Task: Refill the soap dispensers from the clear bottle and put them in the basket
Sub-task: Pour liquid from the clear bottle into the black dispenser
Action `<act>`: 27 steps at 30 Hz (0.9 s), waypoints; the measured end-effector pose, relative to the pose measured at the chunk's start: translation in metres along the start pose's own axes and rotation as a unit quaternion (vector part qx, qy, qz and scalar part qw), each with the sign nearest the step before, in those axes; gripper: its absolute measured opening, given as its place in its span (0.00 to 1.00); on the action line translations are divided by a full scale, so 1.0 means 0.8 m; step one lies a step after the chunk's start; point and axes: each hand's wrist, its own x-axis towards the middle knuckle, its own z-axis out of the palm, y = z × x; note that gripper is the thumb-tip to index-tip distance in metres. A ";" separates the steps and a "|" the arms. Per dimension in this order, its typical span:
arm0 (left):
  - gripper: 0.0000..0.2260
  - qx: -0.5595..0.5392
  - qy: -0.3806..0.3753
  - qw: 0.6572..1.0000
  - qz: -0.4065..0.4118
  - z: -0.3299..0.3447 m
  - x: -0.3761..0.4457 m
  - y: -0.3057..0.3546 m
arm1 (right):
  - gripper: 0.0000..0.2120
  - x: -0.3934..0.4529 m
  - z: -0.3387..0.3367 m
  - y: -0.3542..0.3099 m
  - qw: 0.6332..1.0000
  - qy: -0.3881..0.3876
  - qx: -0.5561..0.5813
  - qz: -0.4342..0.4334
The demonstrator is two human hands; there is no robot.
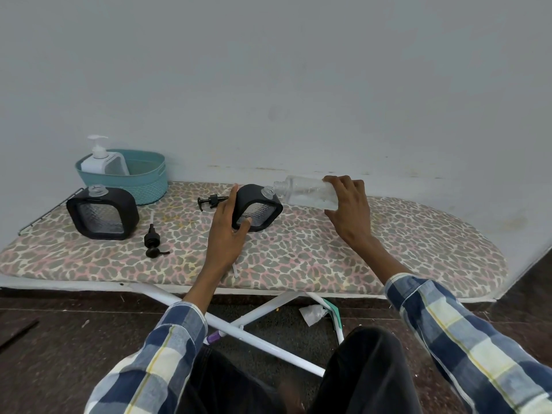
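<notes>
My left hand (228,231) grips a black square soap dispenser (259,209) and tilts it to the right on the ironing board, its open neck facing the clear bottle (307,192). The bottle lies almost level in my right hand (349,210), its mouth close to the dispenser's neck, and a little liquid sits low inside it. A second black dispenser (103,213) stands upright at the left with its neck open. Two black pump heads lie loose on the board: one (153,240) in front of that dispenser, the other (210,201) behind my left hand. The teal basket (143,186) at the back left holds a white pump dispenser (101,162).
The leopard-print ironing board (328,258) stands against a pale wall, its rounded end at the right. White crossed legs (254,318) show below its front edge. A crumpled white bit (312,313) lies on the dark floor. My knees are close to the board's front.
</notes>
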 end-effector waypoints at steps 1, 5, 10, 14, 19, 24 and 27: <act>0.33 -0.001 0.000 1.000 0.000 0.000 0.000 0.000 | 0.35 0.001 -0.001 0.000 1.000 0.000 -0.002 -0.002; 0.33 -0.010 -0.002 1.000 0.001 0.000 0.000 0.000 | 0.35 0.003 -0.003 0.001 1.000 0.004 -0.008 -0.012; 0.32 -0.009 -0.003 1.000 0.007 -0.001 0.000 0.000 | 0.36 0.006 -0.004 0.005 1.000 0.005 -0.018 -0.020; 0.32 -0.018 -0.003 1.000 0.010 0.000 0.000 -0.001 | 0.35 0.011 -0.007 0.007 0.999 0.009 -0.017 -0.027; 0.32 -0.025 -0.005 1.000 0.011 0.000 0.000 -0.002 | 0.33 0.013 -0.009 0.007 0.999 0.012 -0.018 -0.033; 0.33 -0.025 -0.005 1.000 0.010 0.000 0.001 -0.003 | 0.34 0.014 -0.011 0.008 0.999 0.010 -0.018 -0.039; 0.33 -0.023 -0.006 1.000 0.010 0.000 0.001 -0.002 | 0.36 0.016 -0.012 0.009 0.999 0.006 -0.026 -0.042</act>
